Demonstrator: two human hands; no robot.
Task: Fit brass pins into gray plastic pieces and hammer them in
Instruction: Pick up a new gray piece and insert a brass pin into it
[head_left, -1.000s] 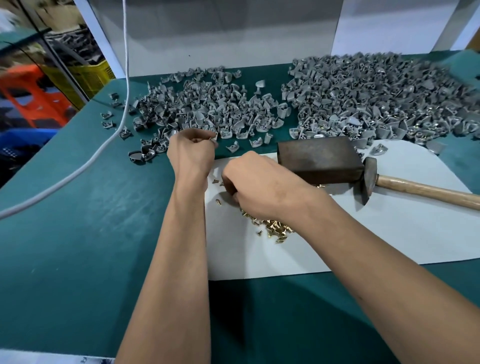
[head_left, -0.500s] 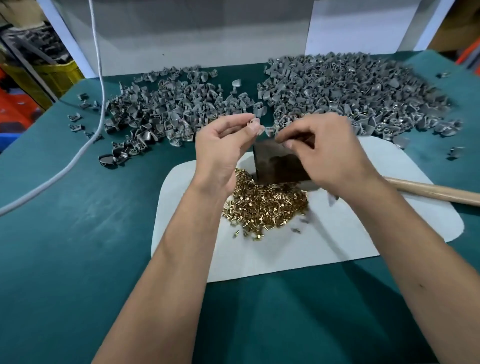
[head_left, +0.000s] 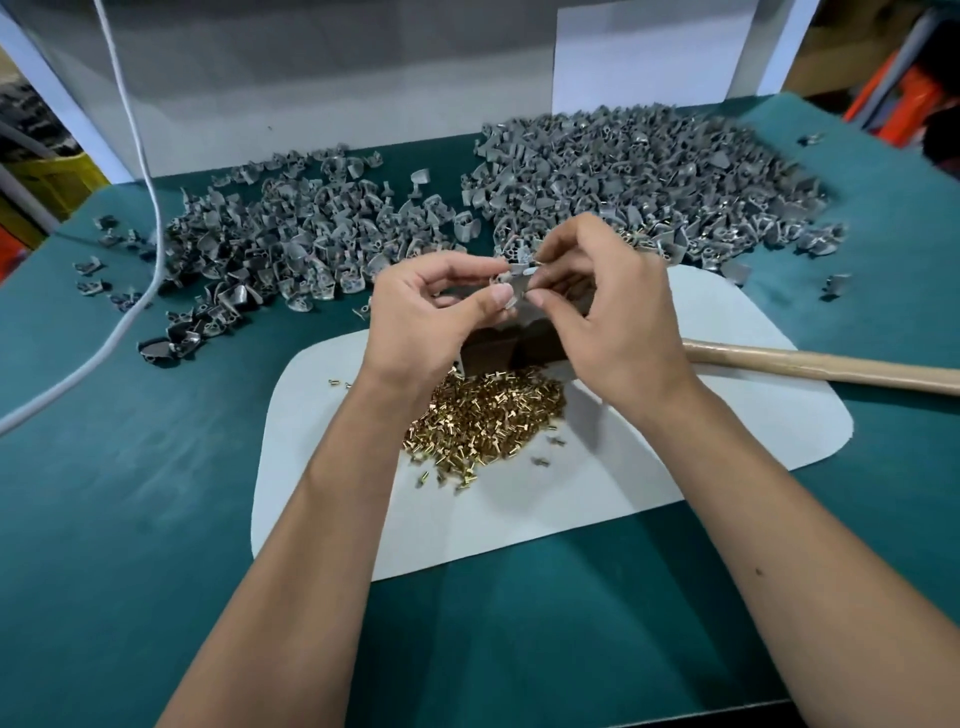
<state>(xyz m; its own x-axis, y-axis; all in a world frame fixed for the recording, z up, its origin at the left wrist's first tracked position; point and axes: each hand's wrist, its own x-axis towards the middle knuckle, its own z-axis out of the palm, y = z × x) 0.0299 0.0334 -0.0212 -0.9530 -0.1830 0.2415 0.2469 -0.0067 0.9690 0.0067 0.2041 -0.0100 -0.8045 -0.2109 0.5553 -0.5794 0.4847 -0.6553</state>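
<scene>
My left hand (head_left: 431, 312) pinches a small gray plastic piece (head_left: 515, 278) between thumb and fingers, raised above the table. My right hand (head_left: 608, 312) meets it from the right, fingertips pinched at the piece; whatever they hold is too small to make out. Beneath the hands lies a heap of brass pins (head_left: 488, 421) on a white mat (head_left: 675, 447). A dark metal block (head_left: 498, 353) stands just behind the pins, partly hidden by my hands. A hammer's wooden handle (head_left: 831, 366) runs off to the right.
Two big piles of gray plastic pieces lie at the back, one on the left (head_left: 291, 239) and one on the right (head_left: 649, 176). A white cable (head_left: 130, 130) hangs down at the left across the green table (head_left: 130, 493). A white wall panel closes the back.
Both hands rose from the pins and the left pile, then came together above the block. They now meet closer at the gray piece.
</scene>
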